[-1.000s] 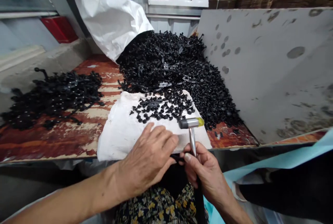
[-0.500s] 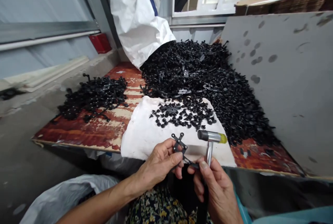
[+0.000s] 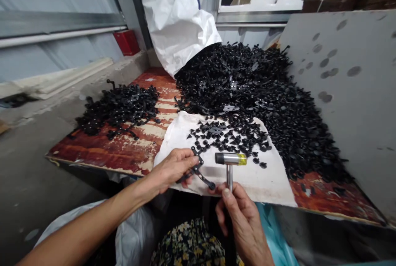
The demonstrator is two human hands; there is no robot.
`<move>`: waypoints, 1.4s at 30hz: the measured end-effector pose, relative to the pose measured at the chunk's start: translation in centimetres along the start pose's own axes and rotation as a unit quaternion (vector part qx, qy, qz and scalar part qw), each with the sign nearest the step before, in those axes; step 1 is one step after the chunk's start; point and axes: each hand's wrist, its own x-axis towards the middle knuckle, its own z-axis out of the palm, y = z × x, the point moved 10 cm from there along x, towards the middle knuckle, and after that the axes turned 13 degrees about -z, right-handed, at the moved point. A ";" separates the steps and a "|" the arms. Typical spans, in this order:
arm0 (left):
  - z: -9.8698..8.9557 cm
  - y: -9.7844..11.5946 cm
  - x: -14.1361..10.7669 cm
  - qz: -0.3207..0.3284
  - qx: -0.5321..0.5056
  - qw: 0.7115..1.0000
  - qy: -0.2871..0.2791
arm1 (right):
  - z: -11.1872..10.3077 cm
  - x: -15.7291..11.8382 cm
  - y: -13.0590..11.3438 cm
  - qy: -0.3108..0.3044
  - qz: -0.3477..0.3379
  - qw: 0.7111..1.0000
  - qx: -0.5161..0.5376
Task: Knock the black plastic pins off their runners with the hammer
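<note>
My left hand [image 3: 177, 167] is closed on a black linkage of flat jointed arms [image 3: 202, 177], held over the front of a white cloth [image 3: 173, 142]. One arm of it slants toward my right hand and ends in a round black tip. In my right hand [image 3: 243, 214] is a small mallet [image 3: 229, 158], upright, its metal head carrying one black face and one yellow face. The right fingertips are close to the linkage's round tip; whether they touch it I cannot tell. Small black round-headed pegs [image 3: 230, 136] lie scattered on the cloth, with a few flat strips among them.
A large heap of black parts [image 3: 241, 80] covers the back and right of the worn red table [image 3: 102, 154]. A smaller pile of jointed parts [image 3: 120, 107] lies left. A white sack [image 3: 182, 22] hangs behind, and a grey board [image 3: 349, 92] stands at right.
My left hand has moved left with the linkage, whose arm has come away from the right fingers' grip. The mallet has shifted left. The whole view has swung slightly.
</note>
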 end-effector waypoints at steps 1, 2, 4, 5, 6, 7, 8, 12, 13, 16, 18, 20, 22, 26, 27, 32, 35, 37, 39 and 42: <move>-0.8 0.3 0.3 0.004 -0.002 1.000 0.014 | -0.3 0.2 -0.2 0.006 -0.008 1.000 -0.002; -1.6 0.5 0.6 0.005 -0.006 1.000 0.025 | -0.6 0.3 -0.4 0.014 -0.015 1.000 0.001; -2.6 0.7 1.2 -0.003 -0.009 0.999 0.035 | -1.3 0.6 -0.6 0.030 -0.021 0.999 0.011; -2.8 0.6 1.5 -0.012 -0.007 0.999 0.033 | -1.7 0.7 -0.6 0.037 -0.018 0.999 0.016; -2.9 0.5 1.7 -0.022 -0.005 0.999 0.031 | -1.9 0.8 -0.5 0.044 -0.013 0.999 0.021; -2.8 0.4 1.9 -0.030 -0.001 0.999 0.028 | -2.1 0.7 -0.3 0.051 -0.007 0.998 0.024; -2.8 0.3 2.1 -0.036 0.004 0.999 0.027 | -2.3 0.7 -0.1 0.056 -0.003 0.998 0.029; -2.4 0.3 2.4 -0.042 0.016 0.999 0.023 | -2.4 0.4 0.5 0.056 0.003 0.998 0.040; -2.4 0.3 2.5 -0.042 0.017 0.999 0.021 | -2.4 0.4 0.6 0.054 0.003 0.998 0.042; -2.5 0.1 2.8 -0.049 0.023 0.998 0.014 | -2.4 0.4 0.7 0.053 0.004 0.998 0.043; -2.6 0.0 3.1 -0.051 0.029 0.998 0.009 | -2.5 0.5 0.6 0.053 0.006 0.998 0.042; -2.6 -0.1 3.2 -0.053 0.032 0.998 0.007 | -2.5 0.6 0.6 0.053 0.006 0.998 0.041; -2.5 0.0 3.2 -0.054 0.030 0.998 0.004 | -2.4 0.6 0.6 0.052 0.007 0.998 0.043; -2.3 0.3 3.1 -0.052 0.015 0.999 0.002 | -2.5 0.6 0.8 0.053 0.009 0.998 0.044; -2.3 0.3 3.1 -0.055 0.014 0.998 0.003 | -2.5 0.6 0.8 0.054 0.007 0.998 0.044; -2.2 0.1 3.2 -0.074 0.029 0.997 0.008 | -2.5 0.7 0.8 0.047 0.002 0.998 0.049; -2.2 0.1 3.2 -0.080 0.036 0.996 0.016 | -2.4 0.9 0.8 0.039 0.002 0.998 0.048; -2.3 0.1 3.1 -0.081 0.035 0.996 0.023 | -2.3 1.0 0.8 0.034 0.002 0.998 0.045; -2.5 0.0 3.1 -0.081 0.041 0.995 0.027 | -2.2 1.1 0.8 0.028 0.001 0.999 0.040; -2.8 -0.1 3.2 -0.078 0.061 0.995 0.032 | -2.5 0.8 0.8 0.023 0.005 0.999 0.026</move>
